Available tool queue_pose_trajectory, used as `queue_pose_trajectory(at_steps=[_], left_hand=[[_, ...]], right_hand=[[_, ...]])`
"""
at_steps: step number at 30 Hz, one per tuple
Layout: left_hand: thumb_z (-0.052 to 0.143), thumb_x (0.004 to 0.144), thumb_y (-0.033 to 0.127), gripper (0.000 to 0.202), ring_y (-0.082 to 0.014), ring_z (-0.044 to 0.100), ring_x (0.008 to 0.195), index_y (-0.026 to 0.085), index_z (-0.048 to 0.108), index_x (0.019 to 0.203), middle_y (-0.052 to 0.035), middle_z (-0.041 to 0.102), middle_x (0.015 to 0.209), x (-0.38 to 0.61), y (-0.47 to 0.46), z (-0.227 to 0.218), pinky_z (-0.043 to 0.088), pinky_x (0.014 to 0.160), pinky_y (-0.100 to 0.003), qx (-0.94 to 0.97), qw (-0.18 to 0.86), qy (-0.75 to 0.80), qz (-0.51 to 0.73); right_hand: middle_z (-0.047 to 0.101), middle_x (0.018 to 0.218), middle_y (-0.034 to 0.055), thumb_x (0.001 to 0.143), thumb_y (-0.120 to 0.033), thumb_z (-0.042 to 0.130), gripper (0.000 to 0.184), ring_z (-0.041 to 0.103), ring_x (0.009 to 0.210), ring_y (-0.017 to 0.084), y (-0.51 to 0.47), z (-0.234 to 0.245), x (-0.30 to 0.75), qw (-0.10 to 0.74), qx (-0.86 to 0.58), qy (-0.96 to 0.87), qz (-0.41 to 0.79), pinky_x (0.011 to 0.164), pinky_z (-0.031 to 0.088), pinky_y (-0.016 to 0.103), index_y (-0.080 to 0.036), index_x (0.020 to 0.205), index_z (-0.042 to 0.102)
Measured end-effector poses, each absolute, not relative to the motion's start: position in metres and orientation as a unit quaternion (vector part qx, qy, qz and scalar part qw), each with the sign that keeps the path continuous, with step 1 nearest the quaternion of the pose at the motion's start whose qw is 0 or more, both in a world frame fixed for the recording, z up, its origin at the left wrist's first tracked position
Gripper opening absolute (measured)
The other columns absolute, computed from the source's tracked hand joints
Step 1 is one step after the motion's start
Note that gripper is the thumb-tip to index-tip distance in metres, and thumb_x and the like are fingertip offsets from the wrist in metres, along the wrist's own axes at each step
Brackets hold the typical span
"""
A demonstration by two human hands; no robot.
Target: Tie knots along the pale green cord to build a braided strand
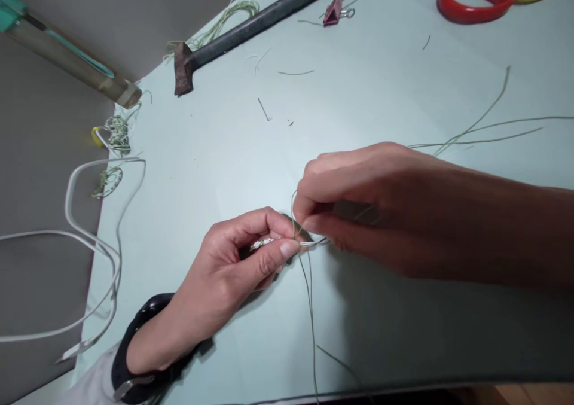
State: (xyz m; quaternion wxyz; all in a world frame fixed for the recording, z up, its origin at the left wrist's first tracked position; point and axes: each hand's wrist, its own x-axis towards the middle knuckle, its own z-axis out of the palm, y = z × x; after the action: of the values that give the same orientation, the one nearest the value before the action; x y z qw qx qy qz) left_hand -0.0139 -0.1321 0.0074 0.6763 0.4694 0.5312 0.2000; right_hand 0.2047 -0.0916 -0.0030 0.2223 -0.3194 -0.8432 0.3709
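My left hand [235, 267], with a dark band on its wrist, pinches a white-and-green knotted cord [265, 243] between thumb and forefinger. Part of the knotted length is hidden inside the palm. Close by on the right, my right hand [376, 207] has thumb and forefinger closed on a thin green cord that loops up beside the left fingertips. Pale straight strands [314, 243] run from the left thumb tip toward the right hand. Loose green cord ends [310, 309] hang down toward the table's near edge, and others [484, 131] stretch out beyond the right wrist.
A hammer [260, 25] lies at the back, near a binder clip [332, 13] and a bundle of green cord [235, 16]. Red-and-yellow scissor handles [478, 13] are at the upper right. A white cable [115, 261] loops over the left table edge. Cord scraps [296, 73] are scattered about.
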Motion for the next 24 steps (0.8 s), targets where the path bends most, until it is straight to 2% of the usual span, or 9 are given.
queue_pose_trajectory(at_steps=[3,8,12,17,20,24], left_hand=[[0.072,0.092,0.039,0.016,-0.007,0.027,0.052,0.025,0.069,0.085,0.0058,0.042,0.062,-0.014,-0.133,0.007,0.017,0.045,-0.024,0.47,0.675,0.532,0.2],[0.071,0.092,0.038,0.017,-0.0067,0.026,0.051,0.024,0.068,0.084,0.0062,0.039,0.06,-0.015,-0.132,0.006,0.016,0.046,-0.025,0.458,0.679,0.535,0.208],[0.07,0.094,0.037,0.016,-0.0074,0.03,0.052,0.024,0.069,0.085,0.0057,0.041,0.061,-0.015,-0.132,0.007,0.019,0.047,-0.024,0.47,0.674,0.534,0.2],[0.069,0.094,0.038,0.019,-0.0072,0.03,0.053,0.022,0.067,0.084,0.0058,0.041,0.06,-0.014,-0.132,0.007,0.021,0.046,-0.021,0.486,0.656,0.537,0.211],[0.069,0.094,0.037,0.02,-0.0069,0.028,0.052,0.02,0.066,0.083,0.0063,0.038,0.058,-0.013,-0.133,0.007,0.02,0.045,-0.021,0.488,0.653,0.537,0.215],[0.074,0.089,0.038,0.022,-0.007,0.024,0.052,0.019,0.065,0.081,0.0066,0.035,0.059,-0.011,-0.133,0.008,0.017,0.044,-0.022,0.488,0.649,0.539,0.225]], right_hand=[[0.058,0.072,-0.006,0.094,-0.015,0.048,0.022,0.044,0.062,0.009,-0.095,-0.003,0.205,0.241,-0.313,-0.832,0.391,0.057,0.035,0.025,-0.022,0.079,0.063],[0.052,0.07,-0.0063,0.098,-0.02,0.044,0.028,0.043,0.059,0.008,-0.101,-0.003,0.204,0.259,-0.32,-0.815,0.407,0.055,0.035,0.025,-0.021,0.07,0.05],[0.052,0.067,-0.0052,0.089,-0.013,0.044,0.021,0.04,0.059,0.009,-0.103,-0.001,0.204,0.221,-0.33,-0.827,0.398,0.05,0.033,0.025,-0.021,0.069,0.044],[0.044,0.056,-0.0064,0.081,-0.011,0.047,0.021,0.033,0.051,0.009,-0.102,0.001,0.204,0.192,-0.343,-0.83,0.395,0.043,0.028,0.025,-0.021,0.065,0.038],[0.042,0.052,-0.0075,0.082,-0.016,0.051,0.019,0.03,0.047,0.008,-0.101,0.004,0.202,0.168,-0.377,-0.805,0.425,0.04,0.026,0.024,-0.022,0.066,0.043],[0.043,0.053,-0.0074,0.097,-0.032,0.049,0.026,0.034,0.049,0.008,-0.098,0.002,0.201,0.153,-0.368,-0.793,0.46,0.043,0.028,0.024,-0.022,0.073,0.051]])
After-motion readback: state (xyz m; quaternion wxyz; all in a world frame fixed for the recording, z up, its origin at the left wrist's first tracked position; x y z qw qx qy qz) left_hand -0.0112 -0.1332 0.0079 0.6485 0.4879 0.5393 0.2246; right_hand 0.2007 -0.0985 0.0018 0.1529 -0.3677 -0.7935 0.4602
